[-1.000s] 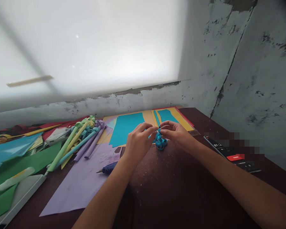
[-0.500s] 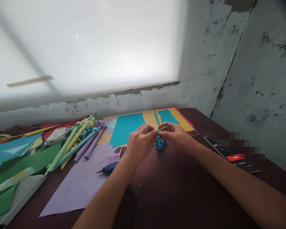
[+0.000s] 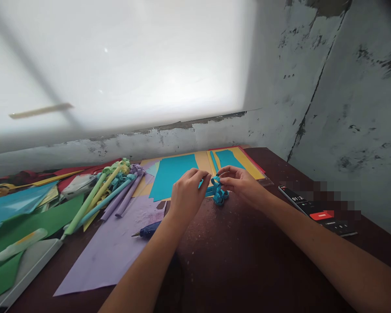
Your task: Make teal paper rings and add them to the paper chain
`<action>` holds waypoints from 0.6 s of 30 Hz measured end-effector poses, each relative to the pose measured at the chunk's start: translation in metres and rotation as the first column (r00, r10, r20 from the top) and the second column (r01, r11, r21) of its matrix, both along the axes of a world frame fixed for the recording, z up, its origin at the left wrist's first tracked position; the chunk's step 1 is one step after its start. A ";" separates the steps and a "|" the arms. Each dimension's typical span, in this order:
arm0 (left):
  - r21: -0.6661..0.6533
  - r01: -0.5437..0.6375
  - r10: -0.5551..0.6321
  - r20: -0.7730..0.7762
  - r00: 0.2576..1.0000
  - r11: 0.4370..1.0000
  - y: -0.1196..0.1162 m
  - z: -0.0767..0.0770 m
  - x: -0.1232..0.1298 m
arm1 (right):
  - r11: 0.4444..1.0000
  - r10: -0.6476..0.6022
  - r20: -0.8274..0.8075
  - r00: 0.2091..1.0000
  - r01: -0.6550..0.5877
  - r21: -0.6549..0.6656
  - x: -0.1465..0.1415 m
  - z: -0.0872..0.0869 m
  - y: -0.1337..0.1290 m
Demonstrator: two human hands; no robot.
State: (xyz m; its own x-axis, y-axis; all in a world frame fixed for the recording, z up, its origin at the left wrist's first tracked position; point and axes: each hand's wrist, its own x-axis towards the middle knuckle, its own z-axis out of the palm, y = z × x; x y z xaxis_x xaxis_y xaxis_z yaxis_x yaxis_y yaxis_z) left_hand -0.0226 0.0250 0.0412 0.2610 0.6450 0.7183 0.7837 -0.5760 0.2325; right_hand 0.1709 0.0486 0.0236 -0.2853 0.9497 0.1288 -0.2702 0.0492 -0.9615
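right hand (image 3: 240, 182) holds blue paper curls (image 3: 219, 198); left hand (image 3: 189, 191) just beside.

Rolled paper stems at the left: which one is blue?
The light blue stem, between a yellow stem and two purple stems; the leftmost stem is green, so only this one is blue.

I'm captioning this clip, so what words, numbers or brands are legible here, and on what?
"01:2" on the phone screen; whatever follows is unreadable.
The pale mark on its red button: too small to read.
The other small marks on the screen: too small or blurred.
I can make out no other text.
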 end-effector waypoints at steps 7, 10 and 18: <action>-0.015 0.078 -0.079 -0.090 0.993 0.997 0.002 -0.007 0.002 | 0.999 0.026 0.019 0.999 -0.027 0.019 -0.001 0.000 -0.001; -0.010 0.094 -0.094 -0.084 0.992 0.996 0.003 -0.008 0.002 | 0.999 0.041 0.043 0.998 -0.042 0.030 -0.001 0.002 -0.003; -0.053 0.082 -0.089 -0.140 0.986 0.995 -0.002 -0.003 0.002 | 0.998 0.034 0.072 0.997 -0.038 0.052 0.000 -0.003 0.001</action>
